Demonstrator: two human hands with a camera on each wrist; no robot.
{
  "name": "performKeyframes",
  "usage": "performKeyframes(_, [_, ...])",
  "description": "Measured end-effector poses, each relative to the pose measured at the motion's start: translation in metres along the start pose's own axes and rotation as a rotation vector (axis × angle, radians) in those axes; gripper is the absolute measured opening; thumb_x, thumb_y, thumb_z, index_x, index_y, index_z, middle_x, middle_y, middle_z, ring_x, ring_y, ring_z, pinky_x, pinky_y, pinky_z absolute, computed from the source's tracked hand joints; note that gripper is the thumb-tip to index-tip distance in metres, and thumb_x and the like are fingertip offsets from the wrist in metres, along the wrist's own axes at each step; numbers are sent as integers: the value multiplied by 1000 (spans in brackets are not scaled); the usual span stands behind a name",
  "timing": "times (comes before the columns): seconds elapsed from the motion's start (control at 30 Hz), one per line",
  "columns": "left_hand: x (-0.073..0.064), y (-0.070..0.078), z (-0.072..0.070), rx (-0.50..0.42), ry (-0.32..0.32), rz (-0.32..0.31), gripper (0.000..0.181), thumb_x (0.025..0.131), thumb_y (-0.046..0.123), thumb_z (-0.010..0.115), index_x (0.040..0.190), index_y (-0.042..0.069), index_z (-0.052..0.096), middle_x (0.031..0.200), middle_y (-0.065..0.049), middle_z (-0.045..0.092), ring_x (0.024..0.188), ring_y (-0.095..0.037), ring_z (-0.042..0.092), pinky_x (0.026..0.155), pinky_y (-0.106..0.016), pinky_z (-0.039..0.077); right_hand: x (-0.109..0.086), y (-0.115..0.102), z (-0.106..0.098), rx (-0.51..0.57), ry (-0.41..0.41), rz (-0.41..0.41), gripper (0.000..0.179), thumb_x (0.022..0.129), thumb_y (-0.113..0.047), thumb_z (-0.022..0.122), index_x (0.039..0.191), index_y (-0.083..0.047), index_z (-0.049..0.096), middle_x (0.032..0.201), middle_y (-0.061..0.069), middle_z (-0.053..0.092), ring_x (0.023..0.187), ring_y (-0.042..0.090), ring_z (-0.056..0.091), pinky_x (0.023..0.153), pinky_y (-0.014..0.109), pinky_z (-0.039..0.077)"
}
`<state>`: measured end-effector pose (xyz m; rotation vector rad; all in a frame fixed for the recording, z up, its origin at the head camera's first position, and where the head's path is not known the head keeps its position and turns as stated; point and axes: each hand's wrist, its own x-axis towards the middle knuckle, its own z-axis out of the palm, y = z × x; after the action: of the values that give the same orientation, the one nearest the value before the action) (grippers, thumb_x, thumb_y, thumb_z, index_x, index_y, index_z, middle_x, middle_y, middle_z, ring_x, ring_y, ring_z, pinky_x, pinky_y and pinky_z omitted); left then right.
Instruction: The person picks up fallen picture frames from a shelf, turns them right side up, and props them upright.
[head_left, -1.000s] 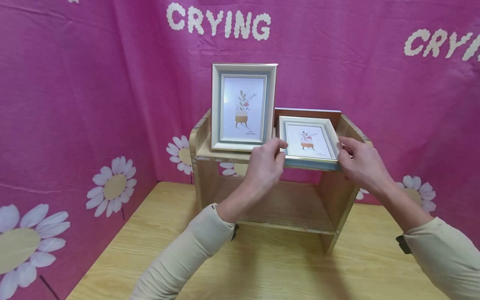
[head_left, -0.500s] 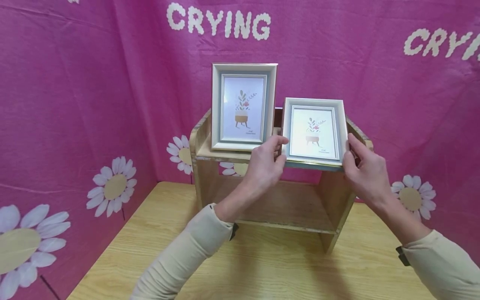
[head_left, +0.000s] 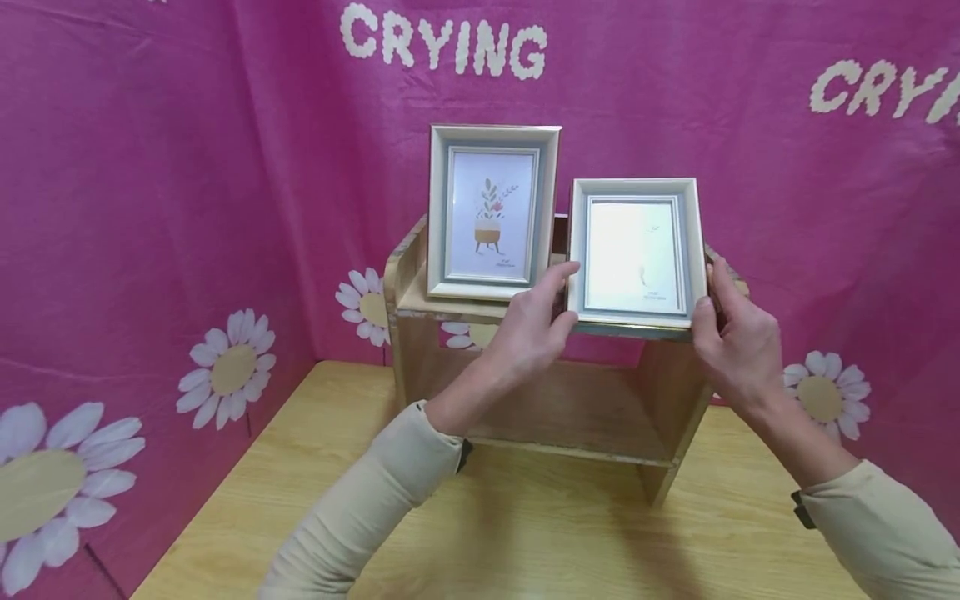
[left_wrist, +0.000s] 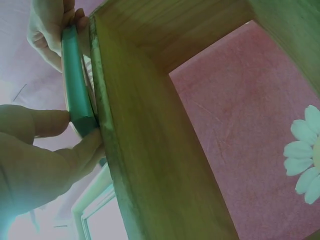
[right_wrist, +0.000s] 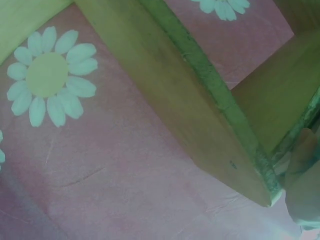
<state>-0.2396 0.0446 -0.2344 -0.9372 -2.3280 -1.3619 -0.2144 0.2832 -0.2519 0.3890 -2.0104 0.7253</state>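
Both hands hold a cream and grey-blue picture frame (head_left: 632, 319) at the right of a small wooden shelf's top. It leans back, and glare whitens most of its picture. My left hand (head_left: 528, 325) pinches the lower left side, thumb in front; the left wrist view shows the fingers (left_wrist: 52, 122) on either side of its edge, close to the shelf board. The right hand (head_left: 738, 342) grips the lower right side; only part of that hand (right_wrist: 302, 195) appears in the right wrist view. To the left, a matching picture frame (head_left: 492, 287) stands upright, showing a potted plant.
The wooden shelf (head_left: 540, 400) stands on a light wood table (head_left: 300, 500), with raised side panels and an open lower level. Behind and to the left hangs a pink cloth (head_left: 637, 108) with daisies and white lettering.
The right picture frame has tilted up from lying nearly flat to leaning back steeply. My right hand has shifted slightly right with it; the left picture frame stays standing.
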Motion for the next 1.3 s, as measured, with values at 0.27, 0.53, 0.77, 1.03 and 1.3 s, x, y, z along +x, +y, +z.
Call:
performKeyframes(0.27, [5, -7, 4, -80, 90, 137, 56, 92, -9, 56, 146, 2, 42, 141, -24, 53, 123, -30, 59, 98, -29, 52, 4, 3, -3, -3, -11, -22, 55, 101, -7, 49, 154, -11, 35, 146, 16, 50, 117, 28, 58, 96, 1, 33])
performKeyframes(0.53, [9, -18, 8, -92, 146, 214, 57, 90, -12, 58, 144, 1, 44, 143, -23, 52, 127, -30, 56, 99, -25, 50, 10, 2, 0, 54, -11, -32, 57, 100, -4, 51, 154, -13, 34, 148, 14, 46, 125, 22, 52, 103, 10, 36])
performKeyframes(0.77, [7, -24, 15, -44, 217, 306, 56, 88, -15, 59, 141, -1, 47, 139, -22, 55, 104, -28, 68, 85, -17, 55, 8, 1, 2, 71, -55, 72, 65, 99, -5, 54, 156, -21, 29, 146, 14, 51, 107, 20, 62, 87, 3, 43])
performKeyframes(1.03, [5, -31, 23, 19, 286, 402, 54, 87, -17, 59, 138, -1, 49, 142, -25, 52, 115, -32, 64, 94, -22, 53, 18, -4, -8, 146, -200, 217, 81, 98, -2, 51, 161, -24, 4, 148, 20, 47, 122, 39, 57, 87, 2, 41])
performKeyframes(1.3, [5, -33, 23, 5, 311, 402, 52, 88, -17, 59, 138, -2, 48, 142, -25, 52, 129, -32, 54, 98, -24, 50, 35, -7, -19, 273, -353, 317, 90, 94, 2, 50, 158, -36, 0, 142, 29, 46, 118, 40, 55, 70, 10, 49])
